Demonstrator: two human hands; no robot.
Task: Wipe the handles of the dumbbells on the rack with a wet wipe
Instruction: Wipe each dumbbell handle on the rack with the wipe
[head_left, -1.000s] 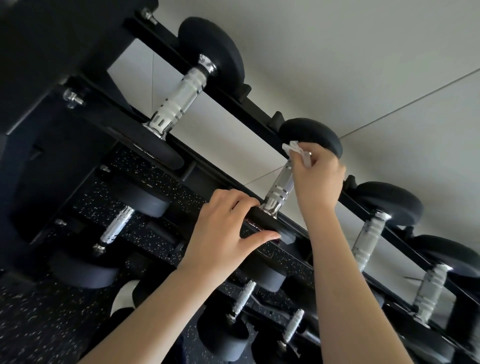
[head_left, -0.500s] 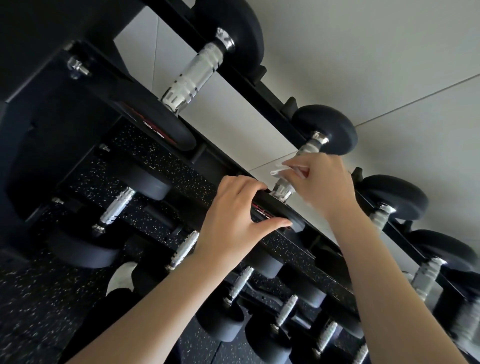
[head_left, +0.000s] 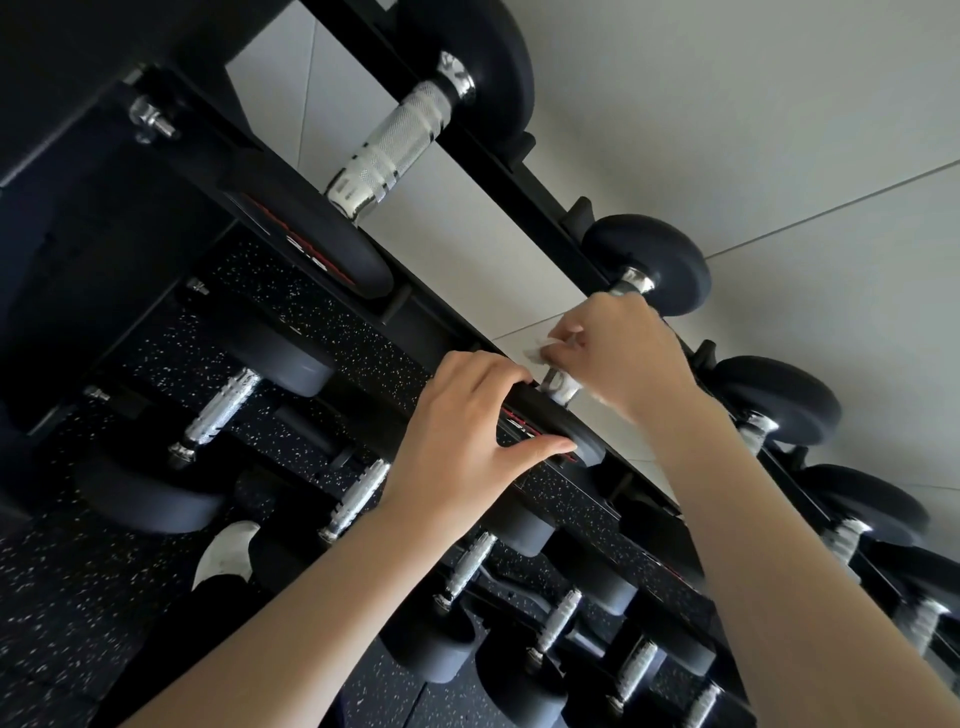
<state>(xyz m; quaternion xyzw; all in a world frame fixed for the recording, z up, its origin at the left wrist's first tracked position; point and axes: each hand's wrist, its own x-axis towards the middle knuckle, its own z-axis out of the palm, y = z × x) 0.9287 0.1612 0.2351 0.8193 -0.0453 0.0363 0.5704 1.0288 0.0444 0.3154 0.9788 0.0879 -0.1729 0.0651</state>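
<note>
The right hand (head_left: 618, 358) pinches the limp, thin wipe (head_left: 540, 353) around the handle (head_left: 563, 392), while the left hand (head_left: 467, 431) grips the heavy dumbbell's near head (head_left: 550, 426), likely steadying it.

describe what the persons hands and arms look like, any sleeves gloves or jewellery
Both forearms are bare right to the frame edge, with no sleeves in view. The left hand and right hand wear no gloves. No rings, watch or bracelets show on the visible sides. The nails that show look short and unpainted.
</note>
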